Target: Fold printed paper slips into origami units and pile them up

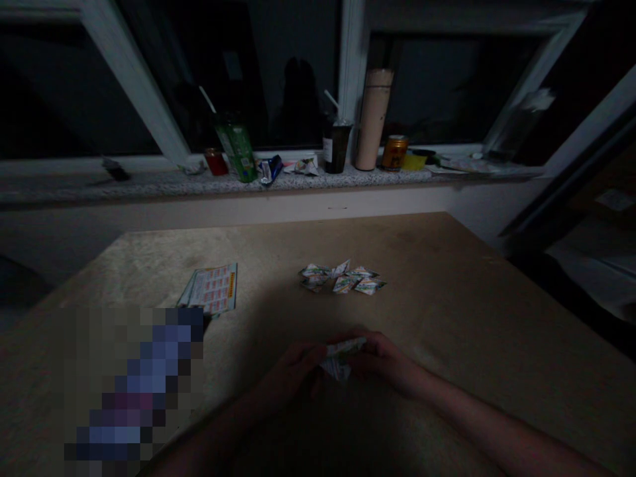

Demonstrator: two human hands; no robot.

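Note:
Between my two hands, low over the near part of the table, is a partly folded piece of printed paper (338,363). My left hand (301,366) grips its left side with the fingers closed. At its right edge, my right hand (380,358) pinches the paper too. Dim light and shadow hide some of the fingertips. Farther out on the table lie several small folded paper pieces (342,278), grouped in two rows and printed in white and green. To the left is a small stack of flat printed sheets (211,289).
A pixelated, blurred-out object (144,387) lies on the wooden table (427,311) at the left. Along the stone windowsill (173,189) stand a green container (241,149), a dark cup with a straw (336,147), a tall pink flask (372,122) and an orange can (395,154).

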